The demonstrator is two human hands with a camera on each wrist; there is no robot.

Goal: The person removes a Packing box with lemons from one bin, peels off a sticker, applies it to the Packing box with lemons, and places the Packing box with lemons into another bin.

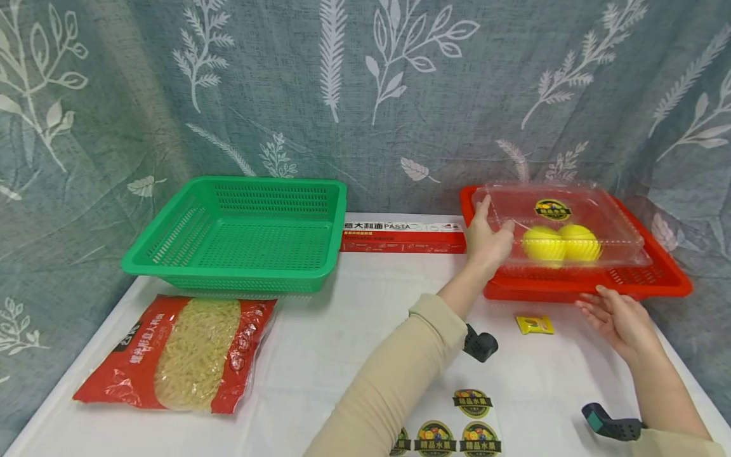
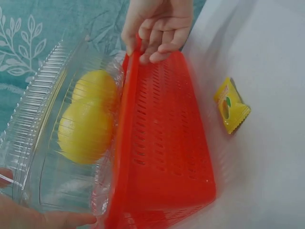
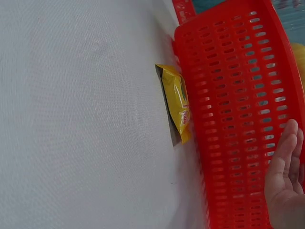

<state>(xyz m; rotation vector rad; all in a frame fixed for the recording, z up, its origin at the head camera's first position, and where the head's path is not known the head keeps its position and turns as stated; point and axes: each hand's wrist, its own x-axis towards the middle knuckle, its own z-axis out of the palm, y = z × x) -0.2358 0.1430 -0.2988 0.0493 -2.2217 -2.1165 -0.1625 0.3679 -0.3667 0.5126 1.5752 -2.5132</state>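
In the head view, my left hand [image 1: 490, 240] grips the left end of a clear plastic clamshell box [image 1: 619, 238]. The box has a fruit sticker [image 1: 553, 209] on its lid and two round yellow fruits [image 1: 545, 244] inside. It lies over the opening of a red perforated basket [image 1: 668, 276], along the near rim. My right hand [image 1: 622, 320] is at that rim toward the right; the left wrist view shows the rim between its thumb and fingers [image 2: 167, 46]. In the right wrist view, the right hand [image 3: 286, 186] is beside the slotted wall.
A small yellow packet [image 1: 535, 325] lies before the red basket. To the left stand a green basket [image 1: 263, 279] and a bag of pasta [image 1: 197, 355]. A red pasta box [image 1: 402, 244] lies between the baskets. A sticker sheet [image 1: 473, 403] is at the front, a curtain behind.
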